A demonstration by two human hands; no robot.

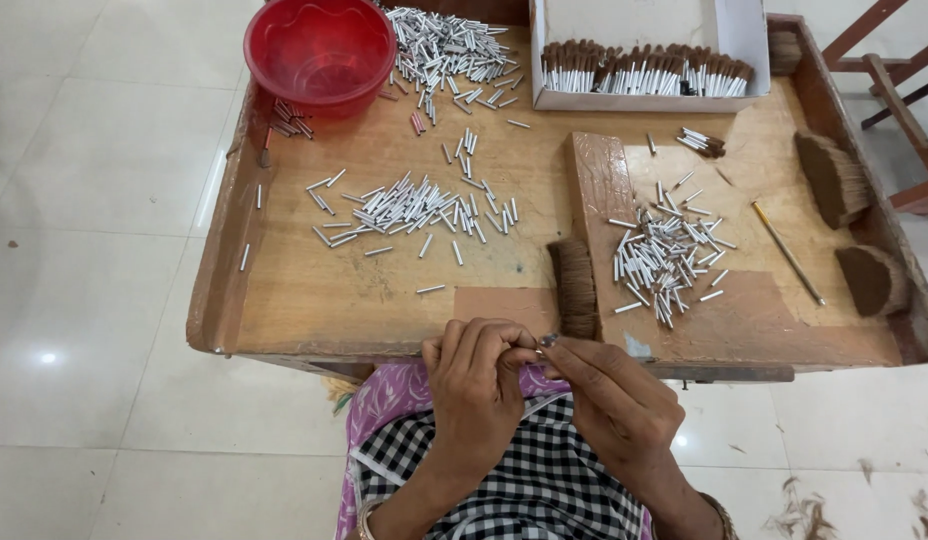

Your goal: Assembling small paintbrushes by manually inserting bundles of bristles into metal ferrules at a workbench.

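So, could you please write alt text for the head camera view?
Two hands, left hand and right hand, pinch a small metal tube together over a wooden tray table. Loose white tubes lie scattered there, beside a red bowl and brown bristle bundles.

A wooden tabletop [314, 300] with raised edges stands on a pale tiled floor [94, 200]; at its far left sits a red bowl [320, 52], with a heap of small white tubes [446, 45] just right of it and a white box [644, 55] of brown-tipped tubes at the far right. Mid-left lies a loose scatter of tubes [409, 210], and right of centre a wooden board [599, 190] lies flat, with more tubes [664, 258] scattered beside it and a brown fibre bundle [576, 285] at its near left edge. Along the right edge lie two more fibre bundles [832, 175] [872, 280], and a thin stick [787, 252] lies between them and the tubes.
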